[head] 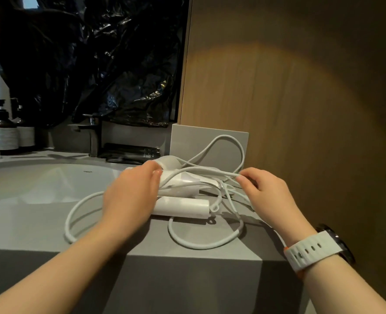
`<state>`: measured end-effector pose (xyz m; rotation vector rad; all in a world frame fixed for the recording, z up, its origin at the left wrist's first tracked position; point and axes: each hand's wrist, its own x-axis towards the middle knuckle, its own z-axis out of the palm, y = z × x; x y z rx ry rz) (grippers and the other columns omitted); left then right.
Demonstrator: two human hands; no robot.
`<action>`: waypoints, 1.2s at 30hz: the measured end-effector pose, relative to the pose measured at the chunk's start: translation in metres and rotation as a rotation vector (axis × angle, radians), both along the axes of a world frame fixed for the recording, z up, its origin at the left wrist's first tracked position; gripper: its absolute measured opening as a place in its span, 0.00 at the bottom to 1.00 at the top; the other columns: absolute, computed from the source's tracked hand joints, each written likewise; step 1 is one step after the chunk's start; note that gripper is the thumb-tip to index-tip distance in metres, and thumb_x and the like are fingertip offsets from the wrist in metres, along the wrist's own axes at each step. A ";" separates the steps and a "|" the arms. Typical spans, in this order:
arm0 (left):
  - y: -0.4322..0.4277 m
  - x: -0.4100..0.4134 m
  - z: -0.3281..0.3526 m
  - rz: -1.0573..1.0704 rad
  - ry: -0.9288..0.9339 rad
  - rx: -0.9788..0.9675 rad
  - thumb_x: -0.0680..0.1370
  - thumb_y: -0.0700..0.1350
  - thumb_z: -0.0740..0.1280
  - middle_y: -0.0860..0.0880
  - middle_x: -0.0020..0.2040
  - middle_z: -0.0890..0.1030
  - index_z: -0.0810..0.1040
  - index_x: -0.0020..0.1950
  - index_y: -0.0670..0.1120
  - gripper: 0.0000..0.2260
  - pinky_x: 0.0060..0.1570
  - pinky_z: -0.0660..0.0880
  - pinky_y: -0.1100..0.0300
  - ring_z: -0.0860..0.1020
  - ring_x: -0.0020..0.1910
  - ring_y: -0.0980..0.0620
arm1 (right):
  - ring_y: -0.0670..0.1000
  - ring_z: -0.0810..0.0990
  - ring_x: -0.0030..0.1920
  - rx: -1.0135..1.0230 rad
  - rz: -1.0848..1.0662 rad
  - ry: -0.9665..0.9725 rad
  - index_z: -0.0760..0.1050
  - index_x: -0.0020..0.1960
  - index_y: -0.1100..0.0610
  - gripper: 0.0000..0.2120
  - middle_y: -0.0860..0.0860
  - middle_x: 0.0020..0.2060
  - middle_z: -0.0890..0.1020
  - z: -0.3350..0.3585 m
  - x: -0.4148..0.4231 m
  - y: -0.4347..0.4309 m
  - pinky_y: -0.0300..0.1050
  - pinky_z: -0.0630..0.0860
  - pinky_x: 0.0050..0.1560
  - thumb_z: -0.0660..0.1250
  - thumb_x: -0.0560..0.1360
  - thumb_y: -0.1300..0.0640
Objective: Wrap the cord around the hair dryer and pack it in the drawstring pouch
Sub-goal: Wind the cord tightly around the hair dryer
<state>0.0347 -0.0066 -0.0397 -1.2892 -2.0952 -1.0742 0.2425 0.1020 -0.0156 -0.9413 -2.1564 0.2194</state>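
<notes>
A white hair dryer (pixel 183 201) lies folded on the grey counter (pixel 142 234), its handle pointing right. Its white cord (pixel 210 244) sprawls in loose loops around it, one loop rising against the grey box behind. My left hand (pixel 131 196) rests over the dryer's left end, fingers curled round the body. My right hand (pixel 266 191) pinches a strand of cord just right of the dryer. A dark folded thing (pixel 131 152) lies behind, by the tap; I cannot tell whether it is the pouch.
A white basin (pixel 51 182) is sunk in the counter at left, with a dark tap (pixel 94 137) behind it. Two pump bottles (pixel 4 132) stand at far left. A grey box (pixel 187 141) leans on the wooden wall (pixel 300 109). Black plastic sheeting (pixel 97 64) hangs above.
</notes>
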 end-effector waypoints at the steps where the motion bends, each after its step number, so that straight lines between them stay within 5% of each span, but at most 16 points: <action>1: 0.000 0.008 -0.001 -0.055 0.141 0.010 0.81 0.53 0.51 0.50 0.47 0.79 0.75 0.55 0.51 0.14 0.40 0.69 0.53 0.75 0.49 0.44 | 0.46 0.76 0.43 0.036 0.005 -0.027 0.77 0.53 0.51 0.10 0.47 0.43 0.79 0.000 -0.003 -0.002 0.43 0.74 0.45 0.58 0.79 0.50; 3: 0.002 0.023 0.001 -0.249 0.251 -0.044 0.79 0.56 0.50 0.52 0.50 0.80 0.75 0.60 0.51 0.19 0.42 0.72 0.53 0.76 0.51 0.46 | 0.47 0.75 0.45 0.094 0.045 -0.068 0.77 0.55 0.49 0.11 0.47 0.44 0.78 0.001 -0.010 -0.008 0.45 0.75 0.47 0.59 0.79 0.49; 6: 0.012 0.027 0.002 -0.434 0.106 -0.216 0.80 0.57 0.54 0.57 0.43 0.78 0.75 0.53 0.54 0.13 0.44 0.72 0.54 0.75 0.45 0.53 | 0.45 0.75 0.43 0.119 0.130 -0.059 0.78 0.53 0.47 0.09 0.45 0.42 0.77 -0.002 -0.019 -0.015 0.43 0.76 0.46 0.61 0.77 0.48; 9: 0.018 0.018 -0.004 -0.447 -0.080 -0.023 0.79 0.53 0.59 0.57 0.32 0.75 0.73 0.39 0.55 0.10 0.38 0.68 0.59 0.72 0.36 0.57 | 0.45 0.75 0.37 0.055 0.133 0.051 0.75 0.43 0.49 0.10 0.43 0.35 0.78 -0.007 -0.013 -0.008 0.46 0.76 0.40 0.61 0.76 0.45; 12: 0.018 0.003 -0.004 -0.296 -0.317 0.131 0.79 0.48 0.60 0.54 0.32 0.74 0.73 0.36 0.53 0.12 0.35 0.65 0.62 0.71 0.36 0.55 | 0.47 0.75 0.33 -0.060 0.048 0.098 0.76 0.39 0.49 0.14 0.46 0.30 0.77 -0.011 0.006 0.004 0.53 0.75 0.39 0.58 0.76 0.43; 14: 0.017 0.003 0.000 -0.180 -0.340 0.070 0.80 0.50 0.57 0.51 0.37 0.77 0.75 0.40 0.50 0.12 0.38 0.68 0.57 0.74 0.40 0.49 | 0.47 0.76 0.34 -0.091 0.014 0.108 0.76 0.40 0.48 0.12 0.45 0.31 0.78 -0.011 0.014 0.008 0.51 0.76 0.40 0.58 0.77 0.45; 17: 0.022 0.015 0.000 -0.068 -0.072 -0.105 0.81 0.52 0.53 0.49 0.49 0.80 0.75 0.53 0.52 0.12 0.44 0.72 0.52 0.75 0.50 0.45 | 0.48 0.76 0.35 -0.022 -0.015 0.091 0.77 0.44 0.52 0.13 0.47 0.33 0.79 -0.010 0.014 0.008 0.52 0.77 0.39 0.58 0.78 0.47; 21: 0.029 0.026 0.005 -0.301 0.098 -0.089 0.74 0.63 0.44 0.51 0.57 0.76 0.70 0.67 0.56 0.28 0.53 0.70 0.52 0.72 0.57 0.46 | 0.46 0.76 0.36 0.083 0.032 0.042 0.77 0.44 0.52 0.13 0.45 0.34 0.78 -0.007 0.006 0.005 0.53 0.77 0.40 0.58 0.78 0.46; 23: 0.033 0.029 0.008 -0.341 0.072 -0.147 0.71 0.67 0.45 0.52 0.50 0.73 0.74 0.61 0.57 0.28 0.48 0.69 0.56 0.72 0.53 0.50 | 0.45 0.76 0.38 0.085 0.076 0.037 0.77 0.45 0.51 0.12 0.44 0.36 0.78 -0.007 0.003 0.005 0.51 0.77 0.42 0.59 0.78 0.47; 28: 0.035 0.026 0.024 -0.354 -0.075 -0.030 0.78 0.55 0.61 0.55 0.41 0.72 0.74 0.43 0.56 0.06 0.43 0.67 0.59 0.71 0.43 0.55 | 0.40 0.75 0.44 0.039 0.176 0.073 0.76 0.50 0.48 0.06 0.40 0.41 0.76 -0.006 0.004 0.009 0.32 0.72 0.44 0.61 0.77 0.50; 33: 0.036 0.010 0.027 -0.310 -0.185 0.125 0.77 0.51 0.63 0.49 0.42 0.77 0.74 0.39 0.55 0.07 0.37 0.64 0.68 0.72 0.41 0.56 | 0.46 0.74 0.38 0.044 0.107 0.159 0.77 0.43 0.55 0.13 0.50 0.37 0.77 0.001 -0.001 0.015 0.38 0.70 0.39 0.61 0.77 0.47; 36: 0.032 0.006 0.032 -0.333 -0.245 0.206 0.78 0.50 0.63 0.51 0.38 0.76 0.73 0.36 0.54 0.10 0.36 0.64 0.65 0.72 0.40 0.57 | 0.47 0.72 0.37 0.052 0.049 0.161 0.73 0.38 0.54 0.17 0.48 0.34 0.74 0.013 -0.006 0.024 0.45 0.69 0.43 0.59 0.75 0.41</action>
